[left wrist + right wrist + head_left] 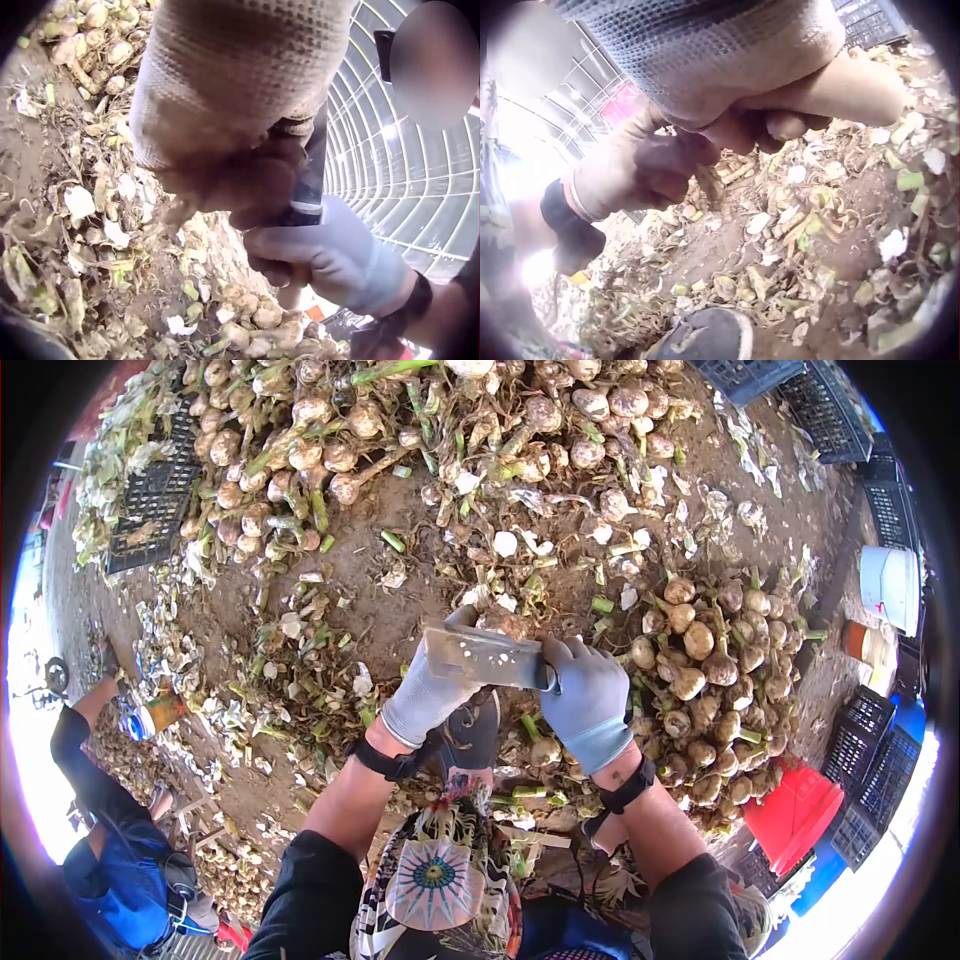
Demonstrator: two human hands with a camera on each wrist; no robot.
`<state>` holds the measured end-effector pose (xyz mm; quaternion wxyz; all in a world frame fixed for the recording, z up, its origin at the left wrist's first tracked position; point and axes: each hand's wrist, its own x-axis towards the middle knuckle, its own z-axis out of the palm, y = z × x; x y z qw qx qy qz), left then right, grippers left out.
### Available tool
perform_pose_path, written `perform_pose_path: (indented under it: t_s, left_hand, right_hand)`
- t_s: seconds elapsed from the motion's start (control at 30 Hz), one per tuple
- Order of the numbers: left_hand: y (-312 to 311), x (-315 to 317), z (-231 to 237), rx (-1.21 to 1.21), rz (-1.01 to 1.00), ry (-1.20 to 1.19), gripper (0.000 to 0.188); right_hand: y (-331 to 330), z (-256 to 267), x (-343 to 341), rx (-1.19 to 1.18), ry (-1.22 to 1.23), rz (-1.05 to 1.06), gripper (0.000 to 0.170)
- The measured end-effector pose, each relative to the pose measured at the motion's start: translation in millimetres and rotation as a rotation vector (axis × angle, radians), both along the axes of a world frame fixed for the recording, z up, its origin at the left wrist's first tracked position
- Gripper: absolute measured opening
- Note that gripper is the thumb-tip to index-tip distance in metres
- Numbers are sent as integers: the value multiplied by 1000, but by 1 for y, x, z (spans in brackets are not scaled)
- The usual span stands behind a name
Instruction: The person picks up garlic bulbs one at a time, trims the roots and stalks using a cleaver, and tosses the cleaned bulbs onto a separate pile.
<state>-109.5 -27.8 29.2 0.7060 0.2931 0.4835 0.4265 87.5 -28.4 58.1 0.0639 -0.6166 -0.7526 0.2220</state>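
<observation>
In the head view a wide-bladed knife (485,657) lies level across the middle, its broad metal face flecked with debris. My gloved right hand (585,700) grips its dark handle, which also shows in the left wrist view between the gloves. My gloved left hand (430,695) holds a dirt-covered garlic bulb (503,622) at the blade's far edge; the blade hides much of it and of the left fingers. In the right wrist view the left glove (634,169) is close beside the right glove (727,67).
A heap of trimmed garlic bulbs (715,660) lies at right, a larger stemmed pile (330,440) at the far side. Cut stems and skins litter the soil. Around stand a red bucket (795,815), a white bucket (889,588) and black crates (858,735). Another person (120,870) sits at left.
</observation>
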Motion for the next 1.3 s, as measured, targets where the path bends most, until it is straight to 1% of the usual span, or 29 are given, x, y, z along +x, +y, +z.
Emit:
perform_pose_path:
  t_s: [0.07, 0.1, 0.17, 0.2, 0.27, 0.3, 0.37, 0.4, 0.47, 0.5, 0.53, 0.57, 0.6, 0.63, 0.67, 0.73, 0.77, 0.83, 0.87, 0.93, 0.97, 1.0, 1.07, 1.1, 1.13, 1.2, 1.23, 1.27, 1.3]
  left_hand:
    - [13, -4, 7, 52, -159, 103, 42]
    - [18, -7, 12, 48, -159, 102, 42]
    - [27, -13, 18, 224, -492, 567, 39]
    - [24, -11, 19, 223, -493, 567, 39]
    - [14, -7, 20, 50, -183, 83, 38]
    - [11, -8, 17, 46, -183, 83, 38]
    - [12, -9, 16, 154, -251, 293, 42]
    - [14, -9, 21, 155, -254, 294, 42]
    - [16, -9, 40, -196, -368, 165, 50]
    - [11, -8, 49, -140, -366, -63, 71]
    - [6, -7, 48, -103, -356, -158, 65]
    - [11, -5, 48, 44, -427, 95, 64]
    - [15, 1, 47, 185, -512, 335, 63]
    - [11, 6, 40, 323, -499, 367, 56]
    - [7, 10, 40, 338, -510, 439, 37]
    - [-1, 8, 24, 297, -451, 439, 22]
    - [-1, 8, 24, 296, -455, 440, 22]
    - [0, 5, 24, 531, -415, 625, 21]
    - [2, 5, 25, 529, -416, 626, 21]
    - [6, 5, 32, 829, -342, 742, 23]
    - [9, 2, 38, 889, -327, 751, 21]
    - [15, 1, 37, 892, -323, 755, 21]
    - [16, 0, 33, 747, -299, 653, 20]
    - [18, -2, 30, 632, -321, 561, 20]
    - [20, 3, 29, 640, -324, 557, 20]
    - [23, 22, 37, -37, -259, 244, 22]
    - [26, 42, 44, 285, -405, 223, 26]
    - [36, 70, 61, 613, -542, 201, 32]
    - [41, 96, 73, 723, -521, 89, 35]
  right_hand:
    - [-1, -2, 1, 5, 20, -16, 28]
    - [0, -4, 3, 10, 33, 2, 28]
    - [-1, -9, 5, 17, 47, 19, 27]
    - [-2, -11, 5, 11, 62, 3, 26]
    - [-5, -16, 6, 0, 77, -17, 25]
    - [-6, -19, 6, -50, 49, -33, 26]
    - [-9, -27, 8, -97, 21, -52, 26]
    - [-12, -33, 9, -104, 57, -70, 25]
    - [-14, -43, 18, -111, 96, -91, 24]
    - [-9, -49, 31, -353, 5, -250, 23]
    - [-4, -58, 40, -591, -82, -390, 24]
    - [-14, -57, 42, -430, 43, -390, 27]
    - [-24, -59, 43, -439, 36, -395, 27]
    - [-28, -62, 42, -435, 239, -397, 29]
    - [-26, -61, 37, -425, 448, -387, 31]
    - [-17, -47, 28, -437, 512, -372, 34]
    - [-11, -34, 24, -441, 534, -320, 34]
    - [-3, -17, 17, -416, 588, -205, 32]
    - [-3, -25, 19, -419, 589, -206, 32]
    - [-13, -59, 32, -632, 392, -134, 30]
    - [-22, -79, 39, -635, 109, -133, 28]
    - [-33, -90, 47, -631, 110, -128, 28]
    - [-64, -99, 58, -841, 405, -426, 29]
    - [-64, -80, 47, -793, 655, -546, 18]
    - [-62, -81, 45, -784, 655, -551, 18]
    - [-63, -91, 36, -778, 781, -611, 29]
    - [-70, -119, 31, -780, 974, -782, 32]
    - [-63, -113, 22, -782, 980, -759, 32]
    - [-53, -92, 11, -755, 1165, -880, 31]
